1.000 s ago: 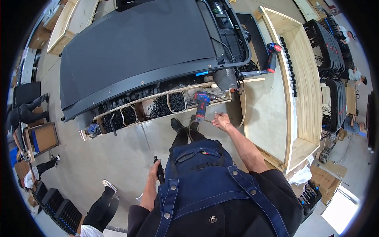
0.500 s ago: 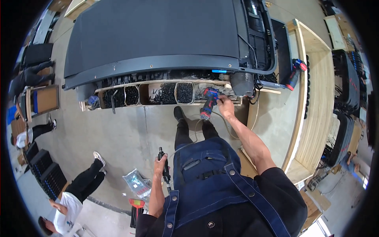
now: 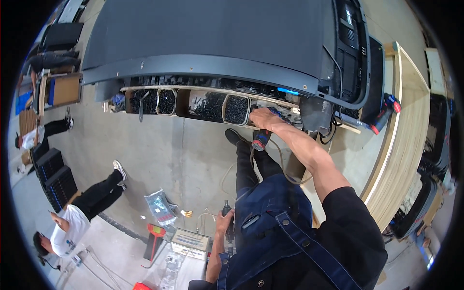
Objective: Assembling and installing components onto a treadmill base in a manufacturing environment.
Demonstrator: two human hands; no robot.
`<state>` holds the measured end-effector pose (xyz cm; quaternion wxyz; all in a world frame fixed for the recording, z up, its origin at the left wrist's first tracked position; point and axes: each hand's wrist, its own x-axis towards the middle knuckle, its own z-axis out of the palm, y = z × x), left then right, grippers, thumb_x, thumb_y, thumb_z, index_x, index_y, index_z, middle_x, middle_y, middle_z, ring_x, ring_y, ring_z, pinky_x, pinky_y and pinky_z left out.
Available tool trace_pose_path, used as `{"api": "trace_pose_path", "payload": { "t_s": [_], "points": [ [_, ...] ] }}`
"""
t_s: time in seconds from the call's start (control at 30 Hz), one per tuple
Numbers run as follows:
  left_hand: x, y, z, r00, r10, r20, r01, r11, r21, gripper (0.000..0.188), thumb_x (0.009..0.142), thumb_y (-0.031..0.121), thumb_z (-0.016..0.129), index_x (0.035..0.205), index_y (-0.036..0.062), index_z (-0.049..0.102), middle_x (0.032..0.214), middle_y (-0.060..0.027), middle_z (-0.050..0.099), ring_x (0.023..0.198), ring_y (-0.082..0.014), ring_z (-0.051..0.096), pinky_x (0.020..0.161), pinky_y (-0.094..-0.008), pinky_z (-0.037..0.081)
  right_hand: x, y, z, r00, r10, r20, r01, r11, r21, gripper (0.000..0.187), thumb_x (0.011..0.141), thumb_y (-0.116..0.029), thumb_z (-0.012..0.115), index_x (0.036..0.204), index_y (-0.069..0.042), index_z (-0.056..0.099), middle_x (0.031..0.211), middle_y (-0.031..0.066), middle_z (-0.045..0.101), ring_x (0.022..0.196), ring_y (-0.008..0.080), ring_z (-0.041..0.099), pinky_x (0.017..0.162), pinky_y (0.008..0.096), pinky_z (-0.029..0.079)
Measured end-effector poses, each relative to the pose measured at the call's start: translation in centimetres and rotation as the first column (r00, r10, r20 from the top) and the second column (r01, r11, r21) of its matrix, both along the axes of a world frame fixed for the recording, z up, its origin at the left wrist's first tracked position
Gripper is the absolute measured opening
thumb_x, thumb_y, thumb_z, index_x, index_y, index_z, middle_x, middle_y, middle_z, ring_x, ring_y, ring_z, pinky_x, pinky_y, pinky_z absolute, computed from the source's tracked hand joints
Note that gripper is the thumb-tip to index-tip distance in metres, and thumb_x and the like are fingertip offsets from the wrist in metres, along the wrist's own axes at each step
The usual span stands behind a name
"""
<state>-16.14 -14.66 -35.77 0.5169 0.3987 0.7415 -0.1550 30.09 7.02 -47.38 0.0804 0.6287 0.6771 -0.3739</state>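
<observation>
Down by my left hip, my left hand [image 3: 224,221] is wrapped round a black straight-bodied power screwdriver [image 3: 229,232], held upright against the apron. My right hand [image 3: 265,119] reaches forward to the wooden bin tray, its fingers bent down and together beside the bin of black screws [image 3: 237,110]. Its fingertips are hidden, so what they hold cannot be seen. Under and beside that hand is a blue and black cordless drill [image 3: 261,140], its battery end facing me. A large dark panel [image 3: 203,34] lies above the tray.
More bins of black fasteners [image 3: 166,101] run leftward, with a hex key [image 3: 142,105] hanging on the edge. A second cordless drill [image 3: 386,112] rests by a wooden crate [image 3: 394,154] at right. A thin hose [image 3: 282,164] loops by my legs. A person [image 3: 77,220] stands at left.
My right hand has moved left over the drill, toward the screw bin. My left hand still holds the screwdriver. The view has shifted, showing more of the floor behind at left.
</observation>
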Motion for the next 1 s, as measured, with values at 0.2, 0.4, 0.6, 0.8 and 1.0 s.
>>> {"api": "trace_pose_path", "payload": {
  "t_s": [0.2,0.4,0.6,0.8,1.0],
  "points": [
    [0.4,-2.4,-0.5,0.895,0.441,0.068,-0.429,0.892,-0.140,0.051,0.085,0.044,0.080,0.103,0.0035,0.054,0.074,-0.0081,0.060,0.050,-0.0205,0.062,0.043,-0.0354,0.053,0.5,1.4,0.2,0.995,0.092,0.029,-0.092,0.996,0.006,0.022,0.090,-0.006,0.059,0.102,-0.008,0.078,0.108,0.0163,0.076,0.108,0.0330,0.072,0.088,0.0453,0.059],
    [2.1,-2.6,-1.4,0.856,0.497,0.143,-0.478,0.865,-0.152,0.059,0.084,0.048,0.082,0.107,0.0023,0.053,0.076,-0.0074,0.058,0.050,-0.0200,0.061,0.043,-0.0345,0.054,0.9,0.8,-1.6,0.953,-0.101,0.284,0.073,0.992,0.107,0.015,0.086,-0.008,0.063,0.090,-0.007,0.077,0.095,0.0163,0.075,0.091,0.0343,0.075,0.079,0.0462,0.060],
    [1.7,-4.2,-3.1,0.857,0.495,0.140,-0.479,0.868,-0.133,0.054,0.084,0.046,0.081,0.100,0.0018,0.054,0.075,-0.0093,0.062,0.051,-0.0199,0.063,0.044,-0.0337,0.052,-0.2,0.0,-1.4,0.958,0.052,0.281,-0.107,0.977,0.187,0.015,0.085,-0.011,0.064,0.084,-0.011,0.079,0.091,0.0134,0.077,0.088,0.0314,0.076,0.075,0.0454,0.060],
    [1.9,-4.0,-3.5,0.885,0.458,0.084,-0.440,0.882,-0.170,0.060,0.082,0.051,0.082,0.105,0.0012,0.057,0.077,-0.0105,0.065,0.052,-0.0209,0.064,0.045,-0.0350,0.052,-0.4,0.7,-2.5,0.967,0.091,0.239,-0.123,0.985,0.122,0.015,0.083,-0.012,0.065,0.083,-0.012,0.080,0.087,0.0107,0.077,0.088,0.0302,0.076,0.073,0.0445,0.060],
    [2.0,-2.6,-3.6,0.889,0.447,0.094,-0.425,0.885,-0.190,0.057,0.084,0.049,0.081,0.106,0.0033,0.056,0.076,-0.0097,0.064,0.053,-0.0208,0.064,0.045,-0.0349,0.051,-1.0,0.2,-4.2,0.961,0.090,0.263,-0.145,0.970,0.197,0.011,0.080,-0.012,0.067,0.079,-0.008,0.078,0.083,0.0150,0.075,0.080,0.0319,0.075,0.071,0.0473,0.057]
  ]
}}
